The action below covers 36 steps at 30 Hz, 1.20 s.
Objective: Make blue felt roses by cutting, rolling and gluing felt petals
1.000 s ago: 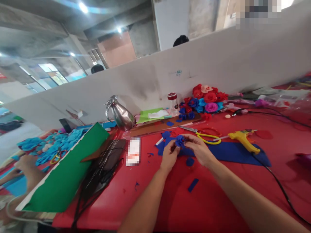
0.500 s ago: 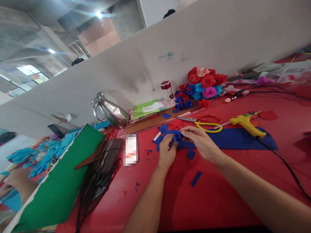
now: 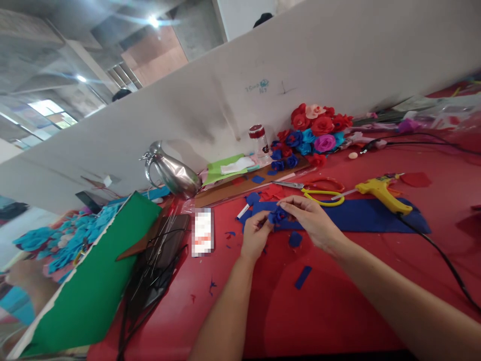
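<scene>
The left hand [image 3: 257,231] pinched the blue flower [image 3: 277,215] at its left side; the right hand [image 3: 306,220] had thumb and fingertips closed at its upper right edge. Relative to the flower, the scissors [image 3: 308,190] lay beyond, the glue gun [image 3: 381,193] to the right.

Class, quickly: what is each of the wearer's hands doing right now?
Left hand: closed, fingers pinching the blue flower.
Right hand: fingers bent at the flower's edge; whether they grip it cannot be told.
</scene>
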Each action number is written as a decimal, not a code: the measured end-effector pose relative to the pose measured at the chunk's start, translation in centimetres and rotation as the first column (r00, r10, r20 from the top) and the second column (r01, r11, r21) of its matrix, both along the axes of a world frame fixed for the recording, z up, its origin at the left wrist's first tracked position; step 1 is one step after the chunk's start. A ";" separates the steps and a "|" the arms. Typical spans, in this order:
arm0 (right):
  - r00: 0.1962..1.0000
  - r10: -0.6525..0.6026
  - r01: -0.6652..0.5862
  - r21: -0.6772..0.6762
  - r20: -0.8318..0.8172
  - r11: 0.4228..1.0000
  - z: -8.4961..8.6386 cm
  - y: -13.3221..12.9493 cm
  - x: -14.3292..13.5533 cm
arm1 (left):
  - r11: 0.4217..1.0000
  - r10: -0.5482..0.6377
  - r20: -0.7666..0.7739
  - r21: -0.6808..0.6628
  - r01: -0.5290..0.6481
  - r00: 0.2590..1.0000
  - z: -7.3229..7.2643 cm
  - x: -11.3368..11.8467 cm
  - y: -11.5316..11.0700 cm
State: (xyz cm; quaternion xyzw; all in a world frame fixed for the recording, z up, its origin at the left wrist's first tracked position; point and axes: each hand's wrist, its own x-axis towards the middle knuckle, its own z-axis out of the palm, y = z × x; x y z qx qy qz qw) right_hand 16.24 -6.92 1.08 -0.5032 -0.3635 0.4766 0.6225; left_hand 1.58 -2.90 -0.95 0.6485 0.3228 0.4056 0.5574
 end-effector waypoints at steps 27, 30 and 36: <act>0.615 -0.403 0.025 0.494 0.677 0.869 -1.7 -1.0 -1.0 | 0.973 0.097 0.200 -0.223 -0.051 0.975 -0.4 0.5 -0.1; 0.587 -0.406 -0.035 0.523 0.700 0.852 -1.7 -0.8 -0.7 | 0.980 0.089 0.205 -0.191 -0.050 0.975 -0.5 0.4 0.1; 0.515 -0.457 -0.085 0.573 0.725 0.815 -1.4 -0.9 -0.2 | 0.985 0.074 0.210 -0.169 -0.039 0.975 -0.3 0.3 0.1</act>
